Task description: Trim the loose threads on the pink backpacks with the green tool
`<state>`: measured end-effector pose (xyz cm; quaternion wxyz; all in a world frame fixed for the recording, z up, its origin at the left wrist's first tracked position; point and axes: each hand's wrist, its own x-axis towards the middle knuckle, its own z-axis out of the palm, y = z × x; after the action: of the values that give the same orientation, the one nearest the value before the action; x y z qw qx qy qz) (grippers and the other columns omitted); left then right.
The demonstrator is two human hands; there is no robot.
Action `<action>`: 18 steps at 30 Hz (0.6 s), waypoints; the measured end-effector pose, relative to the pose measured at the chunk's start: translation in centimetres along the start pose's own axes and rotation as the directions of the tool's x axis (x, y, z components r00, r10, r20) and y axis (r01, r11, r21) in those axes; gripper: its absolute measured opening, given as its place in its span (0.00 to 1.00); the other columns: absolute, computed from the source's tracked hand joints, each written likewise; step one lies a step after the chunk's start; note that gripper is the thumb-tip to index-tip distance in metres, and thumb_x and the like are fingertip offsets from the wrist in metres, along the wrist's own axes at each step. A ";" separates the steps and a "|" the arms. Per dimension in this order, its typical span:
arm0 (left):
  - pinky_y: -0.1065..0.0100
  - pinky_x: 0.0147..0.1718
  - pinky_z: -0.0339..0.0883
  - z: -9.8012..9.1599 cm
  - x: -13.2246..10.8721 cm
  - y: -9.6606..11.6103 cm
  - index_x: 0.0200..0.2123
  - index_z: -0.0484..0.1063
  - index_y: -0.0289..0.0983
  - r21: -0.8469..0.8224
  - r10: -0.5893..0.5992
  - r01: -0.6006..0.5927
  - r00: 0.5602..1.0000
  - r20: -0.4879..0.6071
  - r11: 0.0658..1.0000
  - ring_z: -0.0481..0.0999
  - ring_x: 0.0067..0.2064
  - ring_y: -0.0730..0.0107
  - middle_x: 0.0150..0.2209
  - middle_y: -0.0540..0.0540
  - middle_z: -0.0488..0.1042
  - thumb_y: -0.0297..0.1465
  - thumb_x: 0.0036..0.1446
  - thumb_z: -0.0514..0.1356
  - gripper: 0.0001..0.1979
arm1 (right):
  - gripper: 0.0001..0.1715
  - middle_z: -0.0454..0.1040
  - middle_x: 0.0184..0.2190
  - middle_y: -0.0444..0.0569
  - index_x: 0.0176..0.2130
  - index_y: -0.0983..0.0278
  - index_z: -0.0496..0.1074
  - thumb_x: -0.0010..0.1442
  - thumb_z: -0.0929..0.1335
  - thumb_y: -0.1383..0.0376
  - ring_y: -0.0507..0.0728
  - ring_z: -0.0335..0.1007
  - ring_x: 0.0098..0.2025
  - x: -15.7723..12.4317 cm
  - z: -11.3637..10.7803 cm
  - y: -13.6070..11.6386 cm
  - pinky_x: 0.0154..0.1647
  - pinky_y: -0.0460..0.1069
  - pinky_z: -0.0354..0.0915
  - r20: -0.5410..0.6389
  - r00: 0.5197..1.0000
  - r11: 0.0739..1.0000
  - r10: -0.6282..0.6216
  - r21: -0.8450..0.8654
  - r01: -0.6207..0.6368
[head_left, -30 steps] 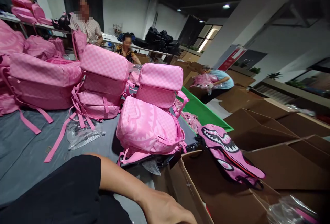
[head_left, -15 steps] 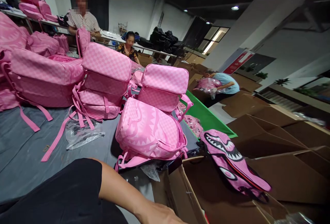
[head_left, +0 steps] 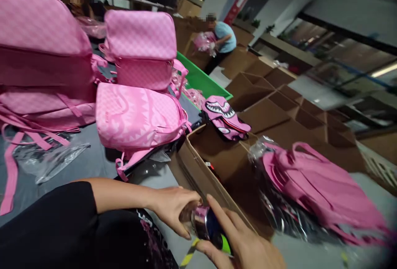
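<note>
My left hand [head_left: 173, 208] curls around the clear end of a bottle [head_left: 201, 221] with a shiny metallic band. At its other, dark blue and green end, the fingers of my right hand [head_left: 245, 242] wrap around it. The bottle tilts between both hands, low in front of me, beside an open cardboard box [head_left: 198, 165]. Beyond my left forearm, a pink backpack with a jagged-tooth print [head_left: 139, 116] lies on the grey-covered table [head_left: 88, 170]. Its strap hangs at the table's edge.
Pink checkered backpacks [head_left: 141, 33] stand behind, with a clear plastic bag [head_left: 46, 157] on the left. A shark-face backpack [head_left: 225, 116] lies at the box's far end. Right of the box is a pink backpack [head_left: 325, 186] with plastic wrap. A person [head_left: 225, 37] bends past a green bin [head_left: 201, 77].
The view has swung right and down. Both hands now show with the bottle between them; before, only my left arm and part of its hand showed. The wrapped backpack has entered at right.
</note>
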<state>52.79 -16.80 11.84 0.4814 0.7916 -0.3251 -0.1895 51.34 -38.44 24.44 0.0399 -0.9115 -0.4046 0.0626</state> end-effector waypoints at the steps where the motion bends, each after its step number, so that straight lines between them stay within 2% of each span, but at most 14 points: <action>1: 0.64 0.43 0.69 0.0 0.2 -0.2 0.49 0.62 0.40 0.019 0.021 -0.021 1.000 -0.004 1.000 0.77 0.42 0.58 0.43 0.46 0.75 0.47 0.37 0.72 0.38 | 0.44 0.75 0.55 0.58 0.72 0.56 0.49 0.64 0.68 0.57 0.63 0.82 0.38 0.1 -0.6 -0.3 0.29 0.51 0.78 0.010 1.000 1.000 0.015 0.020 -0.015; 4: 0.65 0.43 0.68 0.2 0.8 -0.3 0.50 0.61 0.40 0.056 0.006 -0.003 0.999 -0.042 0.998 0.76 0.43 0.58 0.44 0.45 0.75 0.45 0.40 0.72 0.37 | 0.45 0.68 0.62 0.58 0.72 0.53 0.48 0.63 0.69 0.58 0.64 0.81 0.46 0.6 -1.3 -0.5 0.36 0.53 0.79 0.015 0.997 0.995 0.079 0.057 -0.080; 7: 0.64 0.43 0.66 0.1 1.4 0.5 0.49 0.62 0.40 0.099 -0.047 0.060 0.990 -0.131 0.993 0.76 0.44 0.58 0.44 0.46 0.74 0.43 0.43 0.69 0.33 | 0.43 0.75 0.54 0.59 0.71 0.58 0.53 0.63 0.69 0.53 0.65 0.81 0.39 0.9 -1.0 -0.2 0.32 0.55 0.79 -0.005 0.973 0.971 0.229 0.067 -0.228; 9: 0.62 0.45 0.65 -0.1 1.7 1.1 0.48 0.62 0.40 0.115 -0.043 0.063 0.984 -0.173 0.991 0.76 0.43 0.58 0.43 0.46 0.74 0.40 0.45 0.67 0.28 | 0.37 0.77 0.48 0.57 0.68 0.60 0.59 0.65 0.67 0.52 0.63 0.80 0.37 1.0 -0.9 0.0 0.30 0.53 0.77 -0.018 0.956 0.952 0.292 0.097 -0.289; 11: 0.62 0.44 0.65 -0.4 1.9 1.5 0.46 0.63 0.40 0.112 -0.037 0.059 0.982 -0.183 0.992 0.76 0.43 0.59 0.42 0.47 0.74 0.37 0.45 0.66 0.25 | 0.29 0.76 0.49 0.57 0.64 0.59 0.64 0.67 0.66 0.57 0.62 0.79 0.43 1.1 -1.3 0.1 0.37 0.53 0.78 -0.019 0.968 0.959 0.250 0.142 -0.245; 13: 0.64 0.42 0.65 -0.8 2.2 1.5 0.46 0.63 0.40 0.081 -0.050 0.063 0.987 -0.154 0.995 0.76 0.43 0.59 0.42 0.47 0.74 0.36 0.44 0.66 0.26 | 0.27 0.70 0.57 0.56 0.63 0.57 0.67 0.65 0.65 0.64 0.62 0.73 0.55 1.3 -2.0 0.2 0.49 0.55 0.76 -0.005 0.991 0.975 0.134 0.178 -0.131; 15: 0.66 0.38 0.65 -1.1 2.4 1.3 0.46 0.62 0.41 0.027 -0.066 0.068 0.994 -0.082 0.997 0.75 0.42 0.60 0.42 0.48 0.74 0.38 0.42 0.68 0.28 | 0.32 0.62 0.65 0.52 0.64 0.54 0.65 0.63 0.63 0.71 0.62 0.63 0.64 1.4 -2.8 0.3 0.57 0.57 0.71 0.043 0.999 0.981 0.029 0.190 -0.036; 18: 0.69 0.33 0.63 -1.2 2.7 1.0 0.46 0.62 0.41 -0.067 -0.072 0.072 0.997 0.009 0.995 0.75 0.39 0.64 0.41 0.49 0.74 0.42 0.40 0.70 0.31 | 0.37 0.55 0.70 0.52 0.69 0.54 0.56 0.64 0.61 0.71 0.62 0.60 0.67 1.6 -3.7 0.4 0.57 0.57 0.72 0.114 0.993 0.989 0.020 0.147 -0.036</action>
<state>55.12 -18.26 13.33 0.4995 0.7857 -0.2912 -0.2200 53.24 -37.60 27.93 0.0839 -0.9066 -0.3875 0.1442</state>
